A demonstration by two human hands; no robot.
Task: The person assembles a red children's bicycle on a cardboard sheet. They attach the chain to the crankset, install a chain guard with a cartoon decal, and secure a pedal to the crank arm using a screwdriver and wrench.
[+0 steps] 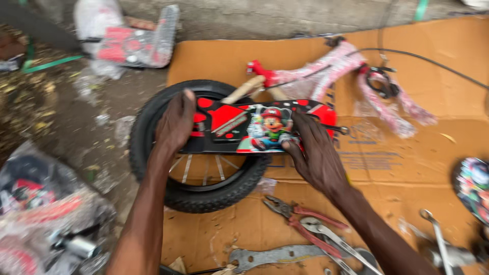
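My left hand (173, 125) rests on the left end of a red-and-black chain guard (239, 125) with a cartoon picture, fingers flat on it and on the tyre. The guard's right end is gripped by my right hand (313, 153). The guard lies across a small black bicycle wheel (204, 191) on flattened brown cardboard (433, 102). Behind it lies a red bicycle frame (331, 69) wrapped in clear plastic, with a black cable running off to the right.
Red-handled pliers (300, 216) and flat metal spanners (270, 254) lie on the cardboard near my right forearm. Another spanner (438, 234) and a printed part (473, 186) sit at the right. Plastic-wrapped bicycle parts (46, 214) lie on the dirt at the left, more wrapped parts (127, 35) at the back.
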